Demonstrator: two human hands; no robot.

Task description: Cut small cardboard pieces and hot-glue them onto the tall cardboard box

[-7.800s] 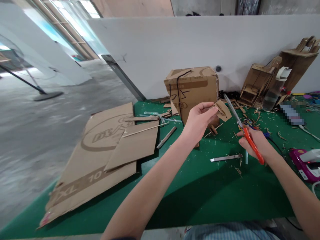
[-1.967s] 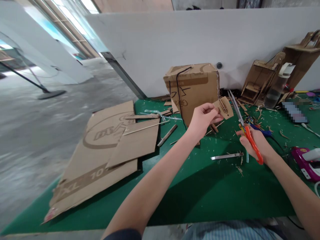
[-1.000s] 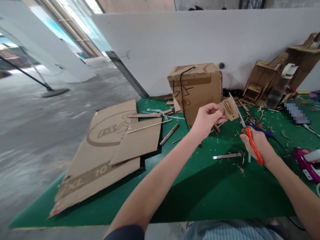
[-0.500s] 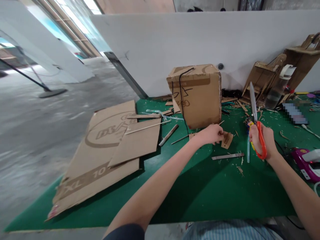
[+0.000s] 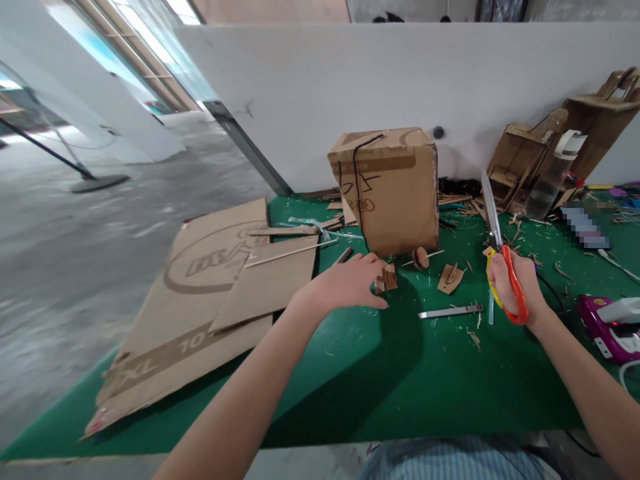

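Scissors (image 5: 512, 283) fill the right hand (image 5: 520, 287); the left hand (image 5: 353, 283) spreads wide beside a small cardboard piece (image 5: 390, 277).

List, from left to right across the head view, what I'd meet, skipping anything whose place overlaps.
Large cardboard sheet → left hand → round brown disc → small cardboard piece with a hole → scissors → magenta device.

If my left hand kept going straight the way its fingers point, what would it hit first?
Probably the small folded cardboard piece right at the fingertips of the left hand; whether they already touch is unclear.
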